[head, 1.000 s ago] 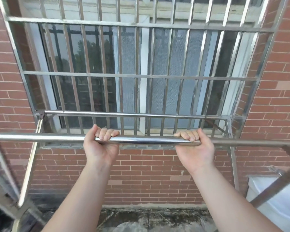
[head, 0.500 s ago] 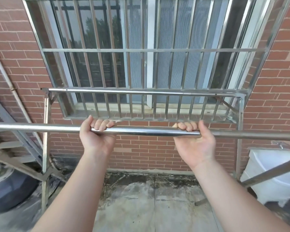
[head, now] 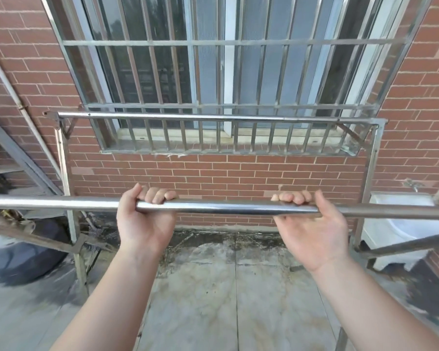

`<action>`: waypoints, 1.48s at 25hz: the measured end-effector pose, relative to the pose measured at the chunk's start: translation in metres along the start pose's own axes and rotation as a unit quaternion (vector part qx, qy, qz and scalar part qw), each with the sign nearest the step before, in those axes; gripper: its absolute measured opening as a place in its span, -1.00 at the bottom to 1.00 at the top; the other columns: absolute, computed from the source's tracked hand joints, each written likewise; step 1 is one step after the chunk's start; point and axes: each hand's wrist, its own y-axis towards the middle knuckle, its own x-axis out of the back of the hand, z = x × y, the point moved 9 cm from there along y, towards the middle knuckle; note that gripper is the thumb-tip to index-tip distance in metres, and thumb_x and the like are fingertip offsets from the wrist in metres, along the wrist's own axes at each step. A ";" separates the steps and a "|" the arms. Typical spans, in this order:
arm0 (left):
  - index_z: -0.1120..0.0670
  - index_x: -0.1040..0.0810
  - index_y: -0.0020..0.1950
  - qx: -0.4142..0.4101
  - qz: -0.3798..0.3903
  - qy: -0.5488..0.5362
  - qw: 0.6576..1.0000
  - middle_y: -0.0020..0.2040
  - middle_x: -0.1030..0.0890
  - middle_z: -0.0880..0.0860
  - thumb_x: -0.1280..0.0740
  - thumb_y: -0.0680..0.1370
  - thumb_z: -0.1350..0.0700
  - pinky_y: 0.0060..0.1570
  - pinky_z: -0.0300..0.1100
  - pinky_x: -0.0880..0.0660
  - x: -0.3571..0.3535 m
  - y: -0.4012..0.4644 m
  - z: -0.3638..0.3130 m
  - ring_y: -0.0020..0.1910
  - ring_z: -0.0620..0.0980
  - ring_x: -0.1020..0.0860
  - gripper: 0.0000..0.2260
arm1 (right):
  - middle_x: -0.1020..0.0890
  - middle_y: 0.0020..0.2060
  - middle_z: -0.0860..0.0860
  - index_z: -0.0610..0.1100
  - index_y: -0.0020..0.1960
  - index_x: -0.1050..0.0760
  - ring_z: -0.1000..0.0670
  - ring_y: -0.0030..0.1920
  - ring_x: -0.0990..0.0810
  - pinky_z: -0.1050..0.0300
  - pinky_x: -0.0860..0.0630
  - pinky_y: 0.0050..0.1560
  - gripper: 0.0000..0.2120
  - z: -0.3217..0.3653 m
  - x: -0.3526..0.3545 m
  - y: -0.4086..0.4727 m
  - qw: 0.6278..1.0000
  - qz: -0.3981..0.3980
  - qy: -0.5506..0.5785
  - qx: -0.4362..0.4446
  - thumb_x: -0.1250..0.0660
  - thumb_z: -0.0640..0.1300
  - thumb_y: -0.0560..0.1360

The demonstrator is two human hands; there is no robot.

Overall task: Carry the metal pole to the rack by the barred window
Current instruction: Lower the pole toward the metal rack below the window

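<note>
1. We hold a long, shiny round steel pole (head: pixel 226 208) level across the middle of the frame; it runs out of view past both the left and right edges.
2. Our left hand (head: pixel 145 221) grips it from below, palm up, with the fingers (head: pixel 157 195) curled over the top and closed tight around the tube.
3. Our right hand (head: pixel 312 234) also cups it from below, palm up, its fingers (head: pixel 293 197) hooked over the top; this grip looks looser, with the palm open beneath the pole.
4. Above the pole in the frame, against the red brick wall (head: pixel 226 178), stands the grey metal rack (head: pixel 213 117); its top rail runs just below the steel-barred window (head: pixel 223 72). The pole is well apart from that rail.
5. A white basin (head: pixel 401 224) sits at the right edge, and a dark tyre (head: pixel 20 254) lies at lower left on the concrete floor (head: pixel 226 300).
</note>
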 end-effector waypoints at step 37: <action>0.02 -0.31 -0.33 0.014 -0.086 -0.014 0.996 -0.41 -0.19 -0.09 -0.29 0.62 0.18 -0.39 -0.20 -0.38 0.024 0.049 -0.098 -0.50 -0.07 -0.21 -0.66 | -0.29 -0.48 0.11 -0.02 -0.36 -0.29 0.05 -0.51 -0.29 0.12 -0.45 -0.34 -0.62 0.021 0.000 0.024 0.975 -0.163 0.005 0.151 -0.17 -0.10 0.63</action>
